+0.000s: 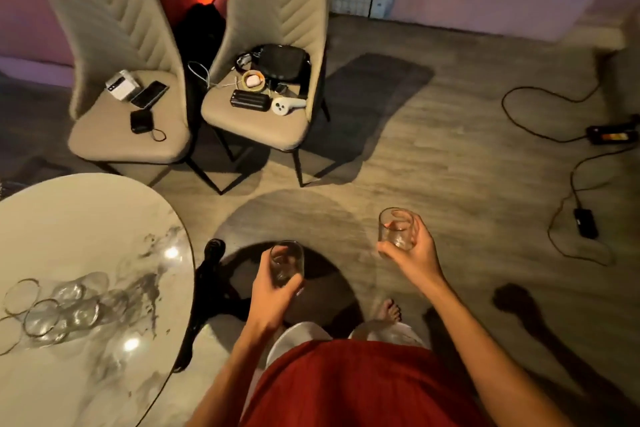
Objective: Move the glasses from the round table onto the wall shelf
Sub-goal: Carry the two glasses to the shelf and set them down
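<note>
Head camera: a person stands beside the round table [104, 211], left hand [273, 288] and right hand [414, 253] each wrapped around a clear glass [286, 263], [396, 229] over the floor. Several glasses [62, 305] remain near the table's left edge; the shelf is out of view.

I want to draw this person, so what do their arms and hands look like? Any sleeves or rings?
Both arms are bare right down to the wrists, with no sleeves showing. The left hand and right hand wear no gloves, and I can see no rings, watch or bracelets. The picture is dim and a bit blurry, so tiny things could be missed.
</note>
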